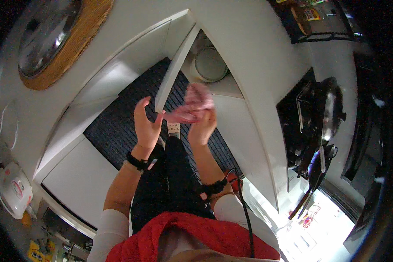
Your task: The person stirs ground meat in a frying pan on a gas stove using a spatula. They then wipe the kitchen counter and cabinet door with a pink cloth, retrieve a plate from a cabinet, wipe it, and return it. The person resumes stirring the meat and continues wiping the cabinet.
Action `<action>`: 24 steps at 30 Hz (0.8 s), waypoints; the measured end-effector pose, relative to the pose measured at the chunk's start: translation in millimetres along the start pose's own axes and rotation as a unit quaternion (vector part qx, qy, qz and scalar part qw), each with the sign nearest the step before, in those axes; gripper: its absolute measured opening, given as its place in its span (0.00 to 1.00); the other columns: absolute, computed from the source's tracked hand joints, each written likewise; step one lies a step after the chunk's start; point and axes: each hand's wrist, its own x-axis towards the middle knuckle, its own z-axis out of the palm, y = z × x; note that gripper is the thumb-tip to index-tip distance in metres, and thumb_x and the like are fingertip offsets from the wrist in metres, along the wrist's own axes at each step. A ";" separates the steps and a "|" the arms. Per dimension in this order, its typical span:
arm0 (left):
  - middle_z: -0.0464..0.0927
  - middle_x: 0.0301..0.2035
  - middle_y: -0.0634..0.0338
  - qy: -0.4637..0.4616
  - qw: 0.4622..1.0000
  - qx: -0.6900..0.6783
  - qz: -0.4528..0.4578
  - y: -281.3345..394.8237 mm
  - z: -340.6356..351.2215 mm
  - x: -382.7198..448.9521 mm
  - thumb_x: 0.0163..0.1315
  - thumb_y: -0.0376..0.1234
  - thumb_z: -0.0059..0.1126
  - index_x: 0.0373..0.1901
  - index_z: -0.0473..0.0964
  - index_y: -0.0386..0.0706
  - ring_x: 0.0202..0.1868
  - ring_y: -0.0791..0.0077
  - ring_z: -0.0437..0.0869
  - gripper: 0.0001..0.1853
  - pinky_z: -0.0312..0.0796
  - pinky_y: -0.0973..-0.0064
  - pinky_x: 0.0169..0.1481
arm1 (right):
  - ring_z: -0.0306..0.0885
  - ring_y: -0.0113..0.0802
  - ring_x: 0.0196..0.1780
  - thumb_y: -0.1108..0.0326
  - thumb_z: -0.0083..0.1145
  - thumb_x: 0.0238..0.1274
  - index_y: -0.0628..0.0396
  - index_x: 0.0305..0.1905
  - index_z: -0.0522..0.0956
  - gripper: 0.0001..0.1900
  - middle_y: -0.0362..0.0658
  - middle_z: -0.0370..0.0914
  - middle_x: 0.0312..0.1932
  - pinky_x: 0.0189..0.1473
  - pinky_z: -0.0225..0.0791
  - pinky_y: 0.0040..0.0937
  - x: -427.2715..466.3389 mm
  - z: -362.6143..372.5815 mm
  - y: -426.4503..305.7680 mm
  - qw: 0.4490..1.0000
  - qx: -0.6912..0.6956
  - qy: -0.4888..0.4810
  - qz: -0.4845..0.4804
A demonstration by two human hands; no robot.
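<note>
A pink cloth (198, 98) hangs from my right hand (203, 126), whose fingers are closed around its lower side. My left hand (146, 126) is held up with its fingers apart, beside the free edge of a white cabinet door (177, 65) that stands ajar. One left fingertip is close to the cloth's left end; I cannot tell if they touch. Through the gap beyond the door, a round, pale lidded container (211, 64) sits in the corner cabinet. Both my wrists wear black bands.
White countertop (249, 59) curves around me. A pan (330, 111) and a dark pan (321, 167) rest at the stove on the right. A round shiny object lies over a wooden board (85, 49) at far left. A dark ribbed mat (118, 131) covers the floor.
</note>
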 end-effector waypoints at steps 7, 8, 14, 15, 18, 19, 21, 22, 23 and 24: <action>0.81 0.40 0.57 -0.006 0.999 0.014 0.034 -7.3 -9.8 3.0 0.54 0.32 0.71 0.43 0.76 0.42 0.42 0.58 0.81 0.17 0.70 0.64 0.48 | 0.77 0.33 0.31 0.57 0.41 0.72 0.65 0.52 0.72 0.20 0.56 0.76 0.57 0.41 0.74 0.30 19.6 -8.6 -18.5 0.989 0.045 -0.136 -0.021; 0.81 0.39 0.58 -0.002 0.999 0.022 0.028 -12.8 -9.4 3.7 0.54 0.33 0.71 0.43 0.77 0.42 0.42 0.60 0.81 0.16 0.70 0.64 0.47 | 0.78 0.33 0.33 0.61 0.48 0.70 0.63 0.50 0.72 0.15 0.54 0.76 0.55 0.42 0.75 0.30 17.4 -3.4 -13.5 0.989 0.018 -0.144 -0.022; 0.81 0.37 0.61 0.049 0.998 0.045 -0.006 -31.3 -19.8 21.8 0.57 0.32 0.69 0.40 0.77 0.43 0.38 0.64 0.80 0.12 0.70 0.66 0.46 | 0.77 0.39 0.50 0.76 0.64 0.56 0.57 0.53 0.76 0.19 0.47 0.75 0.57 0.48 0.75 0.31 16.4 53.8 21.5 0.860 -0.315 -0.312 -0.253; 0.82 0.36 0.62 0.045 0.998 0.045 0.002 -34.9 -19.8 24.7 0.57 0.31 0.70 0.40 0.77 0.43 0.38 0.65 0.80 0.12 0.70 0.66 0.45 | 0.76 0.41 0.55 0.77 0.65 0.54 0.56 0.54 0.77 0.20 0.46 0.73 0.59 0.50 0.75 0.31 20.5 57.5 33.8 0.769 -0.401 -0.333 -0.370; 0.82 0.36 0.62 0.030 0.999 0.043 0.008 -39.5 -25.8 32.4 0.57 0.31 0.70 0.41 0.77 0.43 0.37 0.67 0.80 0.12 0.69 0.67 0.45 | 0.76 0.40 0.53 0.76 0.67 0.54 0.56 0.53 0.78 0.20 0.47 0.72 0.56 0.49 0.75 0.31 39.5 61.2 48.8 0.809 -0.310 -0.364 -0.343; 0.82 0.36 0.62 0.027 0.999 0.041 0.011 -41.3 -27.3 34.6 0.57 0.31 0.70 0.40 0.77 0.43 0.37 0.67 0.80 0.12 0.69 0.67 0.45 | 0.76 0.40 0.54 0.76 0.67 0.54 0.56 0.53 0.78 0.19 0.47 0.72 0.54 0.48 0.75 0.31 44.8 60.5 46.0 0.871 -0.240 -0.345 -0.254; 0.81 0.35 0.63 0.022 0.999 0.039 0.011 -43.1 -30.3 33.7 0.57 0.31 0.70 0.40 0.77 0.43 0.37 0.67 0.79 0.12 0.69 0.67 0.45 | 0.74 0.41 0.56 0.76 0.67 0.54 0.56 0.53 0.78 0.20 0.47 0.72 0.52 0.49 0.74 0.33 52.2 64.1 24.8 0.901 -0.212 -0.287 -0.245; 0.81 0.35 0.63 0.026 0.999 0.035 0.008 -44.4 -31.3 32.1 0.57 0.31 0.70 0.40 0.78 0.43 0.37 0.67 0.79 0.12 0.69 0.67 0.45 | 0.73 0.43 0.57 0.77 0.66 0.54 0.57 0.54 0.77 0.21 0.47 0.72 0.52 0.51 0.73 0.35 52.8 75.4 -5.7 0.874 -0.256 -0.252 -0.327; 0.81 0.35 0.63 0.030 0.999 0.028 0.006 -44.8 -30.2 30.4 0.57 0.31 0.70 0.41 0.78 0.44 0.37 0.67 0.79 0.12 0.69 0.67 0.45 | 0.72 0.45 0.58 0.77 0.65 0.54 0.57 0.55 0.77 0.21 0.47 0.71 0.52 0.52 0.72 0.36 53.3 81.2 -23.0 0.837 -0.298 -0.212 -0.408; 0.81 0.35 0.63 0.032 0.999 0.019 0.008 -43.7 -27.4 30.0 0.56 0.31 0.70 0.41 0.78 0.44 0.37 0.67 0.79 0.12 0.68 0.68 0.45 | 0.72 0.46 0.59 0.77 0.63 0.54 0.56 0.56 0.77 0.22 0.46 0.71 0.54 0.55 0.71 0.37 57.9 80.8 -16.6 0.787 -0.343 -0.278 -0.430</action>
